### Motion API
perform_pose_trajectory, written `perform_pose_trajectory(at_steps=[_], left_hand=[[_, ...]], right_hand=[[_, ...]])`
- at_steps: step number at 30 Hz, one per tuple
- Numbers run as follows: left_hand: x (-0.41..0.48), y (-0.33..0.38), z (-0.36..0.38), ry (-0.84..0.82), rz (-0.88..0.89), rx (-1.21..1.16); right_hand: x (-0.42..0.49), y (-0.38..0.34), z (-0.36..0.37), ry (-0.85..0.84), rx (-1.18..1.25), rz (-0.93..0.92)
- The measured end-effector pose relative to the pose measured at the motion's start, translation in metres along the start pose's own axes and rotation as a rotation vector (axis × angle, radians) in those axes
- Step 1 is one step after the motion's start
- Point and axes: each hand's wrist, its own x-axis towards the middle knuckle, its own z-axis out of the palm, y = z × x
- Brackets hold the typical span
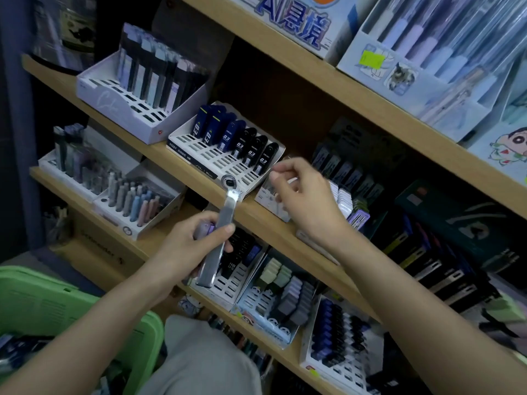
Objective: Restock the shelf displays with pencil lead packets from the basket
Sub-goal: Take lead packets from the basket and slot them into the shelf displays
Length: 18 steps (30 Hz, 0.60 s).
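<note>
Wooden shelves [154,155] carried stationery display trays. A green basket [85,303] sat at the lower left. A white tray [199,158] held blue and black packets. The left hand [196,246] gripped a long grey packet [218,240], its top just below the tray. The right hand [302,195] hovered beside the tray, fingers curled; whether it held anything was unclear.

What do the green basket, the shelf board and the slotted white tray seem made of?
Green basket: moulded plastic, matt, with ribbed vents. Shelf board: pale wood or laminate, smooth tan face; cannot tell which. Slotted white tray: probably printed card, thin folded walls.
</note>
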Motion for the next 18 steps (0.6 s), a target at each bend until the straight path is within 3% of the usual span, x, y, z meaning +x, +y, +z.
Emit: perform_pose_trajectory(at_steps=[4,12,15,18], left_hand=[[-0.006,0.001,0.003,-0.082,-0.001,-0.02],[-0.013,0.005,0.003,-0.128,-0.017,-0.021],[-0.015,0.004,-0.001,-0.165,-0.01,-0.024],[-0.016,0.004,-0.005,-0.266,-0.094,-0.196]], right_hand=[[-0.016,-0.004,0.016,-0.217,0.138,0.144],[-0.018,-0.003,0.027,-0.401,0.261,0.24],[-0.02,-0.004,0.027,-0.396,0.32,0.221],[-0.019,-0.005,0.024,-0.385,0.45,0.233]])
